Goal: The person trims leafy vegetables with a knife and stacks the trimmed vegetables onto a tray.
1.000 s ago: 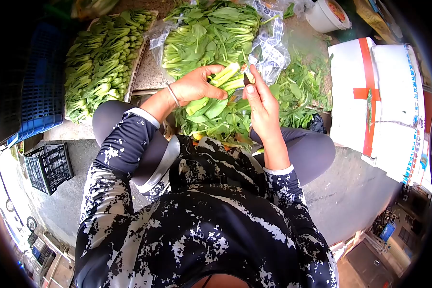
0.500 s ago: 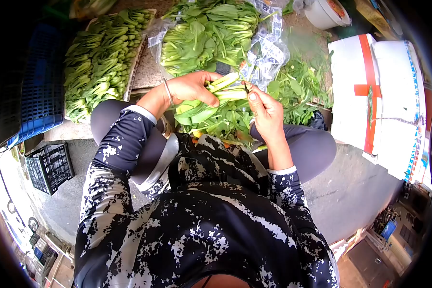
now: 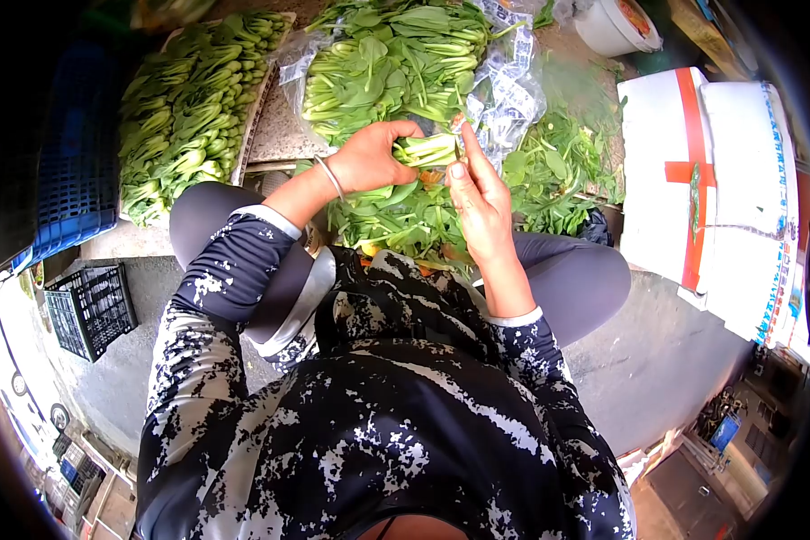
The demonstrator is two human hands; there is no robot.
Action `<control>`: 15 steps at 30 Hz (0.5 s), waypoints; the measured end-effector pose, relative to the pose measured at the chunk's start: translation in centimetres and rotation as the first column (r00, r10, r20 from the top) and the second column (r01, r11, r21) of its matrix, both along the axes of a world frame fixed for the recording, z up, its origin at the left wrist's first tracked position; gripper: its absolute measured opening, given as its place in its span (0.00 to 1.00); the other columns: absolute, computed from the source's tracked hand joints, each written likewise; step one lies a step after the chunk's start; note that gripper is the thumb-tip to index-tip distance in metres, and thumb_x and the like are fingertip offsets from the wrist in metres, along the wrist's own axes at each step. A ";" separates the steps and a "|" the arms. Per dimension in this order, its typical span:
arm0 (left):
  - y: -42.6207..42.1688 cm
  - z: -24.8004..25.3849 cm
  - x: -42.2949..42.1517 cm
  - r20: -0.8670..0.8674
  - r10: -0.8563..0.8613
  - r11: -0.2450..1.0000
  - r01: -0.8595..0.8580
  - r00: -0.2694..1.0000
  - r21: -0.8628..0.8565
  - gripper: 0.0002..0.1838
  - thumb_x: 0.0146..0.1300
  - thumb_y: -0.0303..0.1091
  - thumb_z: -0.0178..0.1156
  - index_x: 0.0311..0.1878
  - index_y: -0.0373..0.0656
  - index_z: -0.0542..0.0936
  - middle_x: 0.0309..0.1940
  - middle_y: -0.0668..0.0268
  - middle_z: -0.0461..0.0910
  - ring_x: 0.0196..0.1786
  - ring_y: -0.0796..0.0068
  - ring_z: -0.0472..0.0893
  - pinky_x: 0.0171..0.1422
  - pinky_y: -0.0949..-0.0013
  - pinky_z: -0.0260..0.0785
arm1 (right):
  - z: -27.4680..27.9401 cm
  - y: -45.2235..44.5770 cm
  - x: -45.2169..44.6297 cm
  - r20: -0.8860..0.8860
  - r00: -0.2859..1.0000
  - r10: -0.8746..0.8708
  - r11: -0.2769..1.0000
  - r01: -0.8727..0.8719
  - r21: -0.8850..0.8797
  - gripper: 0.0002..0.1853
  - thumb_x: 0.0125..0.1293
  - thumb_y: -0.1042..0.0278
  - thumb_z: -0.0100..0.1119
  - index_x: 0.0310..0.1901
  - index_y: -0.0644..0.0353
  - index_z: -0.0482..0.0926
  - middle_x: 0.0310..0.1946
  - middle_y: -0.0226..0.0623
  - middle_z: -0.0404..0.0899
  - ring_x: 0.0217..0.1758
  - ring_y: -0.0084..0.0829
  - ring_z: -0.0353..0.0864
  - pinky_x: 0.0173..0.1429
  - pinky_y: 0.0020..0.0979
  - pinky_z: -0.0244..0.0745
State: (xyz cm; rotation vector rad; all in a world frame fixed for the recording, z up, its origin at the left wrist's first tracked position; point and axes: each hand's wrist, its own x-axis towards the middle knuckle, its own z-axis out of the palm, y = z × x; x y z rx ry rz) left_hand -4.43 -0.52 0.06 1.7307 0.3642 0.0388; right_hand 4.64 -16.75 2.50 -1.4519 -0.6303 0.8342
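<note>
My left hand, with a bracelet on the wrist, is closed round a bunch of choy sum. Its pale cut stems point right and its leaves hang below the palm. My right hand is at the stem ends, index finger extended and thumb close to the stems. A thin dark edge, seemingly a small knife, shows between that thumb and finger; the rest is hidden by the hand. Beneath both hands lies a heap of loose leaves, between my knees.
Choy sum lies in rows on a tray at the left. More greens rest on plastic wrap ahead. Loose leaves lie to the right, near white foam boxes. A white bucket, blue crate and black crate stand around.
My left hand has moved slightly right and up with the choy sum, its stems now bunched closer together. My right hand has shifted left and up, its index finger straighter.
</note>
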 end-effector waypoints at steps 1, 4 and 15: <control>0.0 0.0 0.0 0.001 0.007 1.000 -0.007 1.000 -0.003 0.13 0.44 0.23 0.61 0.37 0.39 0.74 0.28 0.72 0.75 0.34 0.86 0.71 0.43 0.79 0.66 | 0.0 0.2 0.0 0.027 1.000 -0.005 1.000 0.005 -0.022 0.29 0.66 0.61 0.52 0.65 0.61 0.56 0.34 0.26 0.72 0.34 0.15 0.65 0.40 0.16 0.62; 0.1 0.1 -0.2 0.015 0.019 1.000 -0.019 1.000 0.016 0.13 0.44 0.23 0.61 0.37 0.39 0.74 0.29 0.72 0.75 0.34 0.85 0.71 0.43 0.79 0.66 | 0.1 0.7 0.1 0.025 1.000 -0.002 0.999 0.002 -0.035 0.27 0.65 0.64 0.54 0.63 0.60 0.60 0.33 0.26 0.73 0.32 0.15 0.66 0.39 0.16 0.64; 0.4 -0.1 -1.0 0.068 -0.043 0.999 0.042 0.997 0.017 0.14 0.45 0.23 0.62 0.38 0.39 0.74 0.30 0.72 0.75 0.35 0.85 0.72 0.44 0.79 0.66 | 0.6 0.5 2.0 -0.355 0.929 0.110 0.994 -0.113 0.012 0.19 0.62 0.70 0.56 0.55 0.62 0.72 0.22 0.21 0.68 0.22 0.12 0.60 0.25 0.15 0.56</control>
